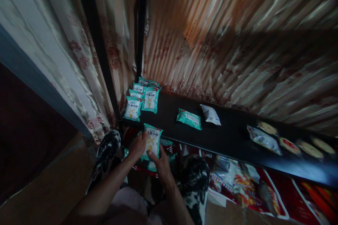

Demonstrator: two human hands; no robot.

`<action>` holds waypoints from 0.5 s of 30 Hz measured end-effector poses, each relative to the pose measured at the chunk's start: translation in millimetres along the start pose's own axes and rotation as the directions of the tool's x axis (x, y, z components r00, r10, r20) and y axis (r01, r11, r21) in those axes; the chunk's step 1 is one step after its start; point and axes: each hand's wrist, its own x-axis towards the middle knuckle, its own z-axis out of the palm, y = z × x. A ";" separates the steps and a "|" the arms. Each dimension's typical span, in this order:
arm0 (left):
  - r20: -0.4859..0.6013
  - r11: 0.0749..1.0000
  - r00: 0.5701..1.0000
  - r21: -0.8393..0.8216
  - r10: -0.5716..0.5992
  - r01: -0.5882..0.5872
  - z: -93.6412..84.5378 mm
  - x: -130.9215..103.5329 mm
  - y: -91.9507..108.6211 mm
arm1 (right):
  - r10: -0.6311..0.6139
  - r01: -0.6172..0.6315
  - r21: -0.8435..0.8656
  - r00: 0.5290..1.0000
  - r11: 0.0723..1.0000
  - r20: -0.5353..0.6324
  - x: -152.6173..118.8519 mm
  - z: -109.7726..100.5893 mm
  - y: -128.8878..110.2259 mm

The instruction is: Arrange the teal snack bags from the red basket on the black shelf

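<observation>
Between my two hands is a teal-and-white snack bag (pixel 153 140), its printed front facing up. My left hand (pixel 140 145) grips its left edge, and my right hand (pixel 160 161) has the thumb over its lower right part. Beneath them sits a red basket (pixel 137 166) with more teal snack bags inside, partly hidden by my hands. Just beyond, at the left end of the black shelf (pixel 166 114), several matching snack bags (pixel 132 108) stand in two rows, leaning one behind another.
A teal packet (pixel 189 119) and a white packet (pixel 210 114) lie mid-shelf. Farther right are a silvery packet (pixel 264 140) and several round items (pixel 289 146). Below the shelf, a red-and-white container (pixel 282 209) holds assorted snack packets. A curtain (pixel 224 49) hangs behind; black posts (pixel 141 24) rise at the left.
</observation>
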 end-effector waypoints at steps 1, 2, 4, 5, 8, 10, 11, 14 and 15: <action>0.003 1.000 1.000 0.005 -0.004 0.004 -0.3 0.8 0.7 | 0.003 -0.003 0.023 1.000 1.000 0.019 0.0 -1.3 2.2; 0.006 1.000 1.000 0.010 -0.011 0.010 -0.5 1.3 1.5 | 0.001 -0.002 0.037 0.999 0.999 0.034 0.1 -2.6 4.2; 0.006 1.000 1.000 0.007 -0.028 0.028 -0.4 1.6 3.3 | 0.000 -0.002 0.036 0.999 0.999 0.042 0.6 -4.9 6.5; 0.005 0.999 0.999 0.001 -0.039 0.039 -0.2 1.4 4.2 | 0.004 -0.005 0.023 0.999 1.000 0.033 0.8 -5.7 6.7; 0.011 0.998 0.998 -0.017 -0.068 0.068 1.4 0.1 6.5 | 0.017 -0.018 -0.032 1.000 0.999 -0.014 0.5 -6.6 3.3; 0.013 0.997 0.997 -0.016 -0.070 0.070 3.0 -1.1 7.3 | 0.021 -0.025 -0.080 0.998 0.997 -0.055 0.0 -6.2 0.2; -0.003 0.998 0.998 -0.014 -0.059 0.059 4.0 -1.7 7.5 | 0.018 -0.026 -0.104 0.997 0.994 -0.071 -0.1 -5.9 -0.8; -0.128 1.000 0.992 -0.016 -0.002 0.000 7.6 -3.1 7.4 | -0.038 0.017 -0.171 0.992 0.985 -0.121 1.6 -5.3 1.0; -0.192 0.999 0.981 -0.020 0.026 -0.030 8.8 -3.3 7.3 | -0.079 0.051 -0.194 0.986 0.980 -0.144 2.8 -5.3 3.0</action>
